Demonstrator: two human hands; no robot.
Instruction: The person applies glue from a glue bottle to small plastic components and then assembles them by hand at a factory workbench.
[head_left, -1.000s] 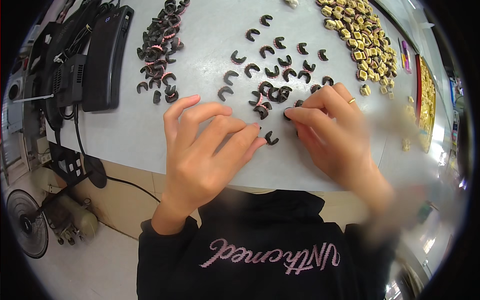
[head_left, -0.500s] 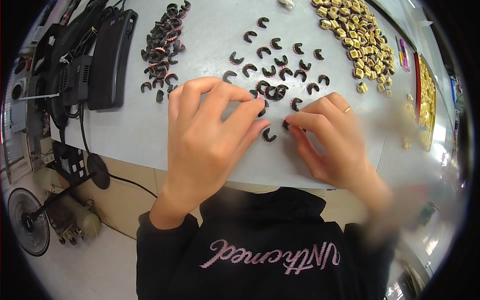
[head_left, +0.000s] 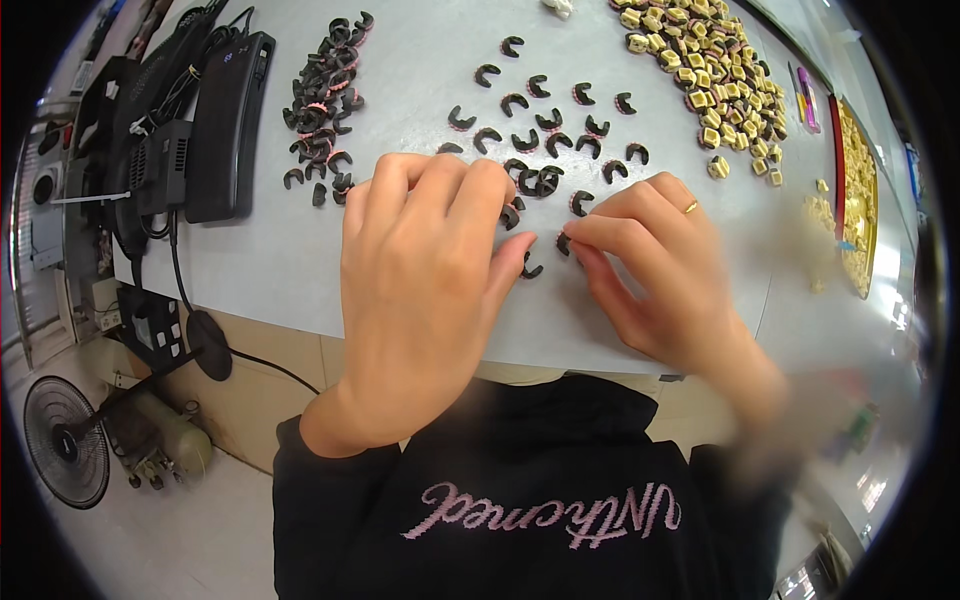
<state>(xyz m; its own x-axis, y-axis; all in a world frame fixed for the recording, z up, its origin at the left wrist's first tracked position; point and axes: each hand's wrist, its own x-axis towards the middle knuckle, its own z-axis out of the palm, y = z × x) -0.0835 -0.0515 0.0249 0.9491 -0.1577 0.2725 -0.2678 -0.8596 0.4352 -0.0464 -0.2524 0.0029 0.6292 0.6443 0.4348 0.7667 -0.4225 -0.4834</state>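
Small black horseshoe-shaped pieces with pink edges lie scattered over the grey table. My right hand (head_left: 650, 260) pinches one such piece (head_left: 563, 243) between thumb and index finger, low at the tabletop. To its left, my left hand (head_left: 425, 255) is bent over the table, thumb held away from the fingers, whose tips are partly hidden. By its index finger lies a dark piece (head_left: 511, 216), partly covered. Close to the left thumb is another horseshoe piece (head_left: 532, 268). Just beyond both hands, a few pieces overlap in a small cluster (head_left: 540, 182).
A pile of black-and-pink pieces (head_left: 325, 95) sits at the far left, beside a black flat box (head_left: 230, 130) with cables. Many cream-and-dark blocks (head_left: 715, 75) are heaped at the far right, near purple pens (head_left: 808, 100) and a red-edged tray (head_left: 843, 190). A fan (head_left: 65, 440) stands lower left.
My left hand's fingers have drawn closer together and curled lower. The view has shifted slightly, and my right hand keeps its pinch on the piece.
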